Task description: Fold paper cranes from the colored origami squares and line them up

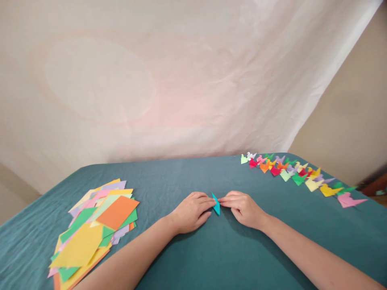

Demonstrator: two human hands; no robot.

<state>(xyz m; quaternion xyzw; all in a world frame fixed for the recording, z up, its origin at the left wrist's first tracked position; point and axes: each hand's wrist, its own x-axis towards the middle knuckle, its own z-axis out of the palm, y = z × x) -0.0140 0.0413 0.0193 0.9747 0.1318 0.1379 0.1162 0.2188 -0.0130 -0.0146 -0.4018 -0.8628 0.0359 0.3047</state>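
Observation:
Between my two hands, a small blue folded paper (217,206) lies on the cloth, narrow and pointed at both ends. My left hand (194,211) rests at its left side, with the fingertips pressed on the paper's edge and the thumb lower down. From the right, my right hand (244,209) pinches at the other edge, its fingers drawn together and the lower ones curled under. The fingers cover part of the paper's sides.
A loose heap of coloured paper sheets (80,245) lies on the left. Several folded paper birds (314,183) stand in rows at the back right. A dark green cloth (169,177) covers the table, and a pale sheet (193,80) hangs behind it.

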